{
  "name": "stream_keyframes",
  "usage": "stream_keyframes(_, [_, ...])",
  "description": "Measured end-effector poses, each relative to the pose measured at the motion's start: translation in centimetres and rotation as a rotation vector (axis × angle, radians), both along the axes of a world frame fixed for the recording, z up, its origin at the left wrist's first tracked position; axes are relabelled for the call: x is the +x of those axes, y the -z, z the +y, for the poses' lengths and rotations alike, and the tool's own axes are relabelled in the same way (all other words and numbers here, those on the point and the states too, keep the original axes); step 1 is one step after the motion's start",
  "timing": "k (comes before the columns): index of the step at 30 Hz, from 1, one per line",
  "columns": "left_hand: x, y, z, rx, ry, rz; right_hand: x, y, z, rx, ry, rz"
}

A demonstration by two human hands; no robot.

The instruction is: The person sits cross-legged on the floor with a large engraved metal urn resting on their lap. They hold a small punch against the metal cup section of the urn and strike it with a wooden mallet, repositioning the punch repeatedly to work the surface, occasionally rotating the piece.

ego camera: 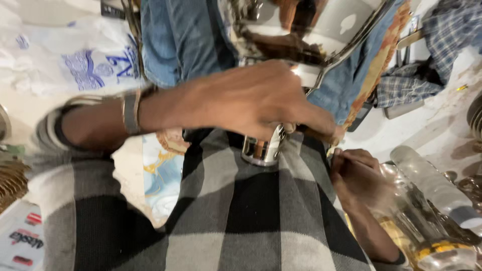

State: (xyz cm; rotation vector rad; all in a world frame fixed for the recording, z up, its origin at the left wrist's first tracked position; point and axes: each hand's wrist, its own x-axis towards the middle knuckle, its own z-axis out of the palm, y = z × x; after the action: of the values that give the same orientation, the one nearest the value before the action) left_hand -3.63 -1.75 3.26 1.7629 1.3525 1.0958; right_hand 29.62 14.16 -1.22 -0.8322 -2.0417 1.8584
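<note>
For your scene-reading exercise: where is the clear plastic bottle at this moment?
In the head view, the clear plastic bottle lies at the lower right, just beyond the right hand, beside yellowish glassware.

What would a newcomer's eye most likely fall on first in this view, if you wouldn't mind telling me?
Probably the left hand, stretched across the middle of the view and gripping a shiny metal vessel whose lower part sits against the grey-and-black checked garment. Next, the right hand at the lower right, beside a clear plastic bottle.
</note>
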Motion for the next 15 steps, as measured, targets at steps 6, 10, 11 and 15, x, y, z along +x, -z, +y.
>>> stream_keyframes(6, [0.9, 0.0, -0.9, -0.284, -0.145, 0.021, -0.5, 1.3, -0.2, 0.411, -0.088, -0.197])
stream_keyframes(10, [0.7, 0.3, -0.8, -0.276, -0.130, -0.010, -2.6, -0.8, 0.4, 0.374, -0.083, -0.121])
stream_keyframes(11, [0.6, 0.3, -0.9, -0.259, -0.131, -0.017, -3.4, -1.3, 0.4, 0.392, -0.100, -0.146])
stream_keyframes(15, [0.4, 0.1, -1.0, -0.244, -0.126, -0.090, -5.5, -2.8, 0.4, 0.449, -0.141, -0.156])
